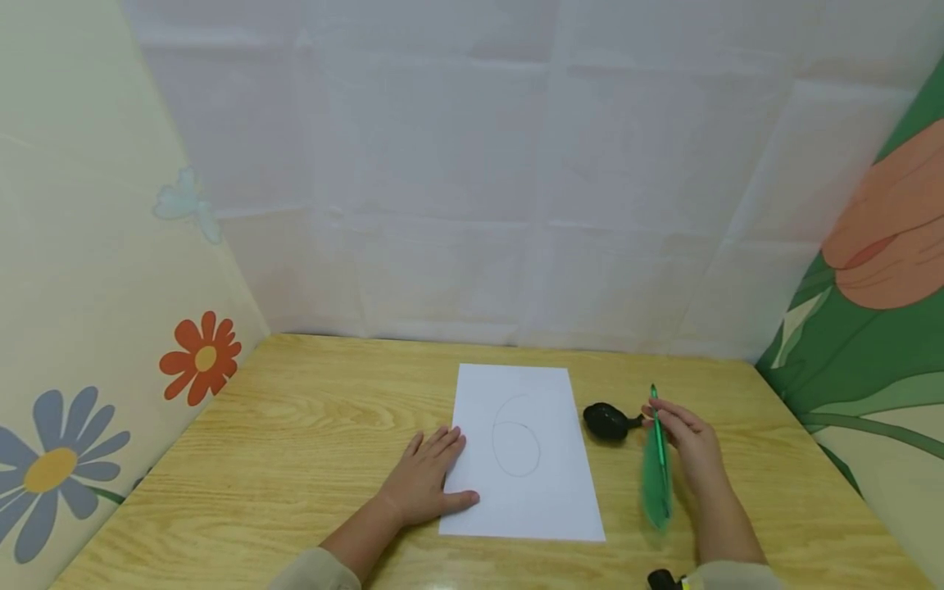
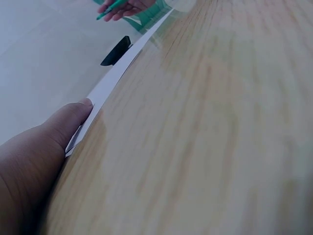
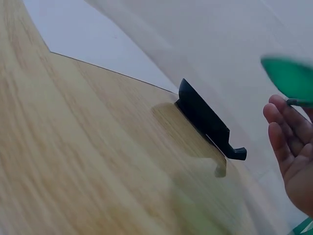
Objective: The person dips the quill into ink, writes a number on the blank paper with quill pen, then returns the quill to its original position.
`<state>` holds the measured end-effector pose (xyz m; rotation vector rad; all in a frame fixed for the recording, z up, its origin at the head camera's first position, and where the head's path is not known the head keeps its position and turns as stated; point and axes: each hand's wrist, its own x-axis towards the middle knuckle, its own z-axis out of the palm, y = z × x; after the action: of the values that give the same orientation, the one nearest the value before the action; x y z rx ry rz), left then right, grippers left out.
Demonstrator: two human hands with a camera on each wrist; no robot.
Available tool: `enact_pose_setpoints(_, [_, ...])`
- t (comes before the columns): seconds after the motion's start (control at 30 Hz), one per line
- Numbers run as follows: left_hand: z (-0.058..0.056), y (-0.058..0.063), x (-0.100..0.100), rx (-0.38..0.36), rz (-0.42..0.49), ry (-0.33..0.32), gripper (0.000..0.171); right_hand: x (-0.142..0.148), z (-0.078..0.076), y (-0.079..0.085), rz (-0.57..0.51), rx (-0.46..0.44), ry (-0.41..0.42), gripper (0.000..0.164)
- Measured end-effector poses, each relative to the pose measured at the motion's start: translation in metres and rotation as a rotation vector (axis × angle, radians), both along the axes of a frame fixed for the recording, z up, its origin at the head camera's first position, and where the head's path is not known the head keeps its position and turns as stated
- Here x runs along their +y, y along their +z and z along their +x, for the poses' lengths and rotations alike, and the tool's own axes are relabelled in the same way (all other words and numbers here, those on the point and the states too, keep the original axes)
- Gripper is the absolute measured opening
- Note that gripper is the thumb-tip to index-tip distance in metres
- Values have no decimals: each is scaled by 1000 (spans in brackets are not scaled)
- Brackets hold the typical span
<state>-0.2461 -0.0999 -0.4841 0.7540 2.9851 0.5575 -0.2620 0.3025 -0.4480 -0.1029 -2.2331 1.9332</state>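
Observation:
A white sheet of paper (image 1: 568, 500) bearing a thin pencil-like figure 6 lies on the table. My left hand (image 1: 422, 483) rests flat over its left edge, fingers spread and thumb on the sheet; in the left wrist view the thumb (image 2: 68, 120) lies along the paper's edge. To the right, my right hand (image 1: 692, 447) pinches a green feather pen (image 1: 659, 459) near its upper end, with the wide green vane hanging downward, slightly blurred. Close by its fingertips, a black rounded holder-like piece (image 1: 606, 421) with a short stub lies between paper and hand.
The wood-grain table (image 1: 317, 426) runs back to a creased white sheet wall (image 1: 442, 164). Flower-printed panels (image 1: 88, 270) stand at the left and right sides. A small dark object (image 1: 664, 580) shows beside the right sleeve at the bottom.

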Motion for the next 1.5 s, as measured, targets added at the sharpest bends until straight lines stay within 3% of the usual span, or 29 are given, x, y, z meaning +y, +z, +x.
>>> enact_pose_setpoints(0.2, [0, -1, 0, 1, 0, 1, 93, 0, 0, -3, 30, -21, -20, 16])
enact_pose_setpoints(0.47, [0, -2, 0, 9, 4, -4, 93, 1, -2, -7, 64, -98, 15, 44])
enact_pose_setpoints(0.73, [0, 0, 0, 3, 20, -12, 92, 4, -4, -11, 131, -127, 11, 48])
enact_pose_setpoints(0.97, [1, 1, 0, -4, 10, -8, 92, 5, -6, -11, 244, -213, -5, 60])
enact_pose_setpoints(1.23, [0, -2, -1, 1, 5, -5, 92, 3, -5, -16, 276, -234, -21, 53])
enact_pose_setpoints(1.5, [0, -1, -1, -1, 10, -3, 93, 1, -6, -19, 409, -196, -61, 46])
